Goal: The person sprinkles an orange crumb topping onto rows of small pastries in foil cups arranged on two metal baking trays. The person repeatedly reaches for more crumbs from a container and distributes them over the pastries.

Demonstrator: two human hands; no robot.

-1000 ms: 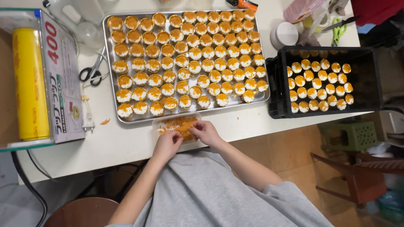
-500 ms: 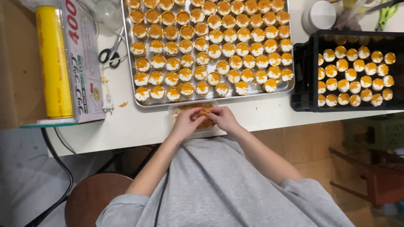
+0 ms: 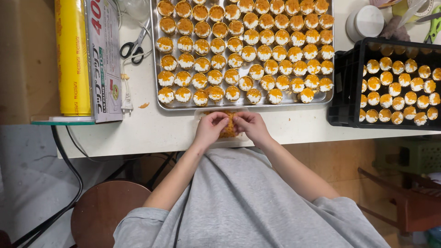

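My left hand (image 3: 210, 129) and my right hand (image 3: 250, 127) meet over a small clear container of orange shredded topping (image 3: 227, 130) at the near edge of the white table (image 3: 151, 131). The fingers of both hands pinch at the topping; what exactly sits between them is hidden. Just beyond the hands lies a metal tray (image 3: 158, 96) filled with several rows of small round pieces with white bases and orange tops.
A black crate (image 3: 342, 92) with more topped pieces stands at the right. A box of yellow cling film (image 3: 73, 59) lies at the left, scissors (image 3: 133, 48) beside it. A white cup (image 3: 365, 23) is at the back right. A brown stool (image 3: 105, 211) stands below left.
The view has shifted so the tray and table sit higher and further right in frame. My hands stay together over the topping container, with the fingers drawn closer.
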